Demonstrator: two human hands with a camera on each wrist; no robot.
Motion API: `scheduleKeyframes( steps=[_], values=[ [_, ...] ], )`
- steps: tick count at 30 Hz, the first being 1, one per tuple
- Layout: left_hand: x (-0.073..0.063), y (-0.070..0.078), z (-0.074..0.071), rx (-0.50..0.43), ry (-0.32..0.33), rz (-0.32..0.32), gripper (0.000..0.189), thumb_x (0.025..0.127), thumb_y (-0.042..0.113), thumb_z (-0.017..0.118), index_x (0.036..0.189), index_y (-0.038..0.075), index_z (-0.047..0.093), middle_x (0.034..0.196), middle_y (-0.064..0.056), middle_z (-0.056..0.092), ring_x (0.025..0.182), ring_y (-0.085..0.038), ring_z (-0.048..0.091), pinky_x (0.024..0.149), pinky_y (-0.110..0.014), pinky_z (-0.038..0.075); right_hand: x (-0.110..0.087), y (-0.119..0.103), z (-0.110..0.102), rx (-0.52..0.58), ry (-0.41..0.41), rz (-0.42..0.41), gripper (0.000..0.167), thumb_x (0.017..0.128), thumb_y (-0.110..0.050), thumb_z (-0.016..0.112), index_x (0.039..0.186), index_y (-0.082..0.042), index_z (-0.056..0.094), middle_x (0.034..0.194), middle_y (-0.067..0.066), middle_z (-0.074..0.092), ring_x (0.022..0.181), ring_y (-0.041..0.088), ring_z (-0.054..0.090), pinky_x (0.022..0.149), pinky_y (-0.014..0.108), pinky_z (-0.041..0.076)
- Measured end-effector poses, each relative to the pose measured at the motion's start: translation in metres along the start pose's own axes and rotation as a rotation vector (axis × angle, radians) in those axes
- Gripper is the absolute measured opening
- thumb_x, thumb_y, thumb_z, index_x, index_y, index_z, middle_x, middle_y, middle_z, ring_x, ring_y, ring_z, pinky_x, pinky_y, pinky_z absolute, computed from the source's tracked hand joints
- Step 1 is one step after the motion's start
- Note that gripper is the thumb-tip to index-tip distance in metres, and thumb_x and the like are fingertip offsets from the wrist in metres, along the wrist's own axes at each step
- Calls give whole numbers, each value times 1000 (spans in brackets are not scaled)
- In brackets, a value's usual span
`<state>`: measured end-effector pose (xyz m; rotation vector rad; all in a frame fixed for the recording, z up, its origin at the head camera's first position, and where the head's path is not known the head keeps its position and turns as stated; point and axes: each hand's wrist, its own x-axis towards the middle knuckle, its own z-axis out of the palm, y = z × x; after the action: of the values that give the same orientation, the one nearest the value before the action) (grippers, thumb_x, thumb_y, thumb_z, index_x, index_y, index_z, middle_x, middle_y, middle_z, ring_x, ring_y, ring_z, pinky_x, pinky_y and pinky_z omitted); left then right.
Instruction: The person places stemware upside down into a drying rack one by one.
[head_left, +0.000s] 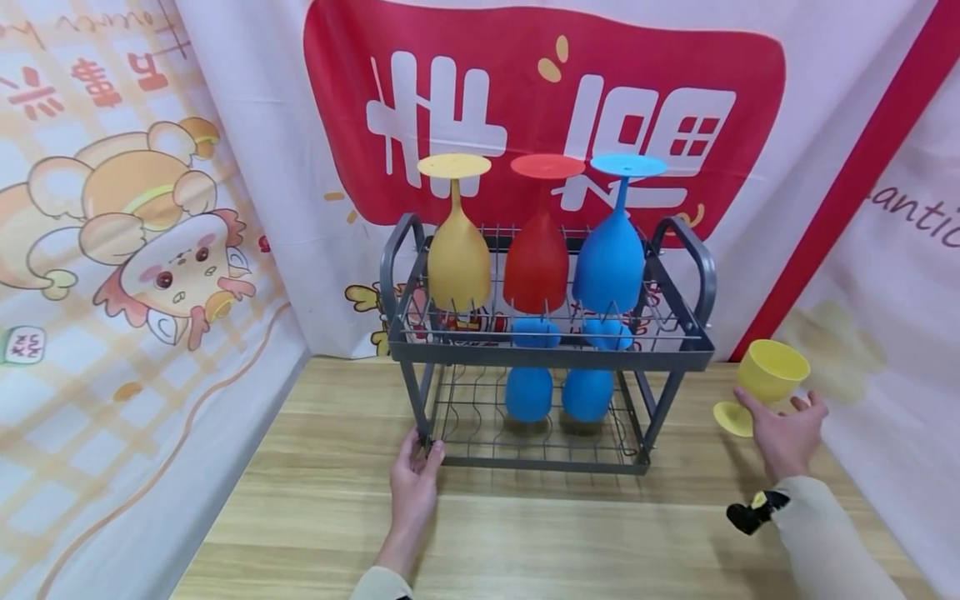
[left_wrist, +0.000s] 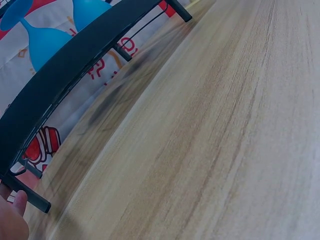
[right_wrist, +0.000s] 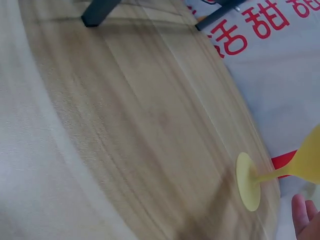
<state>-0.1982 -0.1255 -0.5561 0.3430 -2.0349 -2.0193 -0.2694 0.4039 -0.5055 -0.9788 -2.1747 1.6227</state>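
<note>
A dark two-tier metal rack (head_left: 551, 360) stands on the wooden table. My left hand (head_left: 414, 483) holds its lower front left corner, thumb in front and fingers at the outer side; the left wrist view catches only part of that hand (left_wrist: 12, 220) by the rack's foot. Right of the rack, my right hand (head_left: 787, 433) grips a yellow goblet (head_left: 771, 372), tilted, with its bowl up and its round base toward the rack. Upside down on the top tier are a yellow goblet (head_left: 459, 262), a red goblet (head_left: 536, 262) and a blue goblet (head_left: 609, 262).
Two more blue goblets (head_left: 528, 393) hang or stand upside down in the lower tier. Printed cloth walls (head_left: 352, 275) close off the back and both sides. Bare wooden table (head_left: 525, 533) lies in front of the rack.
</note>
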Motion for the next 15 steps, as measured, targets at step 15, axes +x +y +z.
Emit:
scheduleKeyframes(
  steps=[15],
  values=[
    [-1,0,2,9,5,-3,59,105,19,67,159,13,46,158,-20,54,124,-33,67,100,-25,59,15,-9,-2,9,-43,19,124,87,-62,79,170,-25,-5,180,13,10,163,40,21,133,54,28]
  ],
)
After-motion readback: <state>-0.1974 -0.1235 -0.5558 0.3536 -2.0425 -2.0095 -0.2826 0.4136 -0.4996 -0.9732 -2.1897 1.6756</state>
